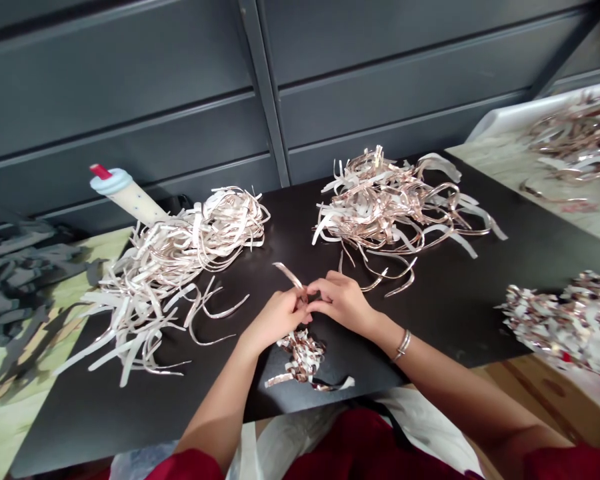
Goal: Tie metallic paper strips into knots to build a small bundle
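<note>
My left hand (279,319) is closed around a narrow shiny rose-gold strip (286,273), whose free end sticks up past the fingers. Against it, my right hand (344,303) is pinched at the same spot, its fingertips touching the left fingers; what lies between them is too small to make out. Just below the hands, a small heap of short white and rose-gold pieces (303,353) lies on the black tabletop (280,243). A pile of long pale strips (180,257) spreads to the left. Another pile of curled rose-gold and white strips (390,200) sits at the back right.
A pale tumbler with a blue lid (130,195) stands behind the left pile. Dark strips (20,280) lie on a greenish surface at far left. A large heap of small shiny pieces (575,320) is at right. Grey panelling (180,100) rises behind the table.
</note>
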A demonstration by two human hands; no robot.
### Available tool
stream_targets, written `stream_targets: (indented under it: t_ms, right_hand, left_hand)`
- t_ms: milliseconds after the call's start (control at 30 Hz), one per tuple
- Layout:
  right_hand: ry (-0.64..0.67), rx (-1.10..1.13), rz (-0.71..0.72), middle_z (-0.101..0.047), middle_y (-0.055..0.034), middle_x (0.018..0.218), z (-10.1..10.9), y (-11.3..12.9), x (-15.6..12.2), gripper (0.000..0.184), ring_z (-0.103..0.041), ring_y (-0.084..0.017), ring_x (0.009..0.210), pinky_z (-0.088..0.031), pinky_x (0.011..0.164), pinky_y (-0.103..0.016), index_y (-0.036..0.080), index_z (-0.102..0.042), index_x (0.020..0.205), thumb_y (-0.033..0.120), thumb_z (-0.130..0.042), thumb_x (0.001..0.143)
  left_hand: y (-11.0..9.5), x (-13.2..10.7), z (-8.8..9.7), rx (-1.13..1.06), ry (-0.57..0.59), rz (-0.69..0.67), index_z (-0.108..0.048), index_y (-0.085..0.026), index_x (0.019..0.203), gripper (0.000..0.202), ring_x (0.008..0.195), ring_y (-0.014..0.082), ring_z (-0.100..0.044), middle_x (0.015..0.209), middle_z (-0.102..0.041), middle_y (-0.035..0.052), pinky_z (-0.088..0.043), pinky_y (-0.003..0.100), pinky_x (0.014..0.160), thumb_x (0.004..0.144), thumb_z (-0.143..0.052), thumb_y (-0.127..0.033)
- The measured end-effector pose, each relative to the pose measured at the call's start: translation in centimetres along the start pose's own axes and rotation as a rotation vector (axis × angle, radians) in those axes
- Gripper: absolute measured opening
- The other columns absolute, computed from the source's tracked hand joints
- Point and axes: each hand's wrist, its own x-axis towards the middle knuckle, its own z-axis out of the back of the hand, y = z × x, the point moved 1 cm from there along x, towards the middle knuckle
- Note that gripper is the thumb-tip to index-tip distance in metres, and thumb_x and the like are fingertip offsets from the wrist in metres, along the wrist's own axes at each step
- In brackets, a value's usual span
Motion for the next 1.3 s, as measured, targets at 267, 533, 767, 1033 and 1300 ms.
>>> stream_targets:
  t_ms: [267,533,767,1033,1300]
  right_hand:
    - [0.007,-0.042,0.049,-0.067,-0.0052,0.078,0.0,-0.1,-0.1,0.028,-0.055,-0.018,0.068,-0.042,0.063,-0.029,0.02,-0.064,0.082,0.047,-0.058,0.084]
    - [-0.019,0.047,-0.006,-0.06,-0.003,0.064,-0.8,-0.2,0.1,0.017,-0.052,-0.019,0.07,-0.045,0.062,-0.029,0.02,-0.062,0.072,0.028,-0.059,0.087]
    - [-0.104,0.114,0.022,-0.063,-0.0083,0.099,-0.8,0.2,-0.5,0.016,-0.06,-0.021,0.094,-0.052,0.081,-0.036,0.022,-0.059,0.101,0.017,-0.049,0.09]
    - [-0.128,0.131,0.007,-0.066,-0.0066,0.102,-0.7,0.3,-0.8,0.029,-0.066,-0.018,0.093,-0.056,0.079,-0.031,0.022,-0.053,0.112,0.009,-0.041,0.088]
    - [-0.043,0.17,0.032,-0.061,-0.0088,0.115,-1.1,0.7,-0.6,0.04,-0.059,-0.019,0.111,-0.052,0.094,-0.036,0.022,-0.044,0.124,0.007,-0.041,0.088]
  left_hand:
    - [0.6,0.3,-0.3,-0.14,-0.15,-0.005,-0.058,-0.02,0.118,0.044,0.076,0.0169,-0.065,0.088,-0.069,0.0032,-0.048,0.027,0.074,0.075,-0.054,-0.011]
    - [1.3,0.6,-1.1,-0.454,-0.059,0.078,-0.054,-0.02,0.115,0.043,0.078,0.016,-0.067,0.086,-0.066,0.0025,-0.05,0.027,0.072,0.074,-0.057,-0.01]
    - [0.9,0.5,-0.6,-0.797,0.045,0.199,-0.052,-0.017,0.1,0.038,0.071,0.0148,-0.068,0.075,-0.062,-0.0015,-0.049,0.024,0.067,0.066,-0.066,-0.01]
    - [1.5,0.5,0.1,-0.624,0.123,0.086,-0.048,-0.017,0.108,0.037,0.063,0.0147,-0.066,0.068,-0.063,-0.002,-0.045,0.023,0.06,0.075,-0.064,-0.023]
    - [2.0,1.1,-0.6,-0.442,-0.173,0.015,-0.061,-0.016,0.101,0.027,0.078,0.0183,-0.067,0.084,-0.071,0.0053,-0.049,0.027,0.069,0.077,-0.063,-0.028]
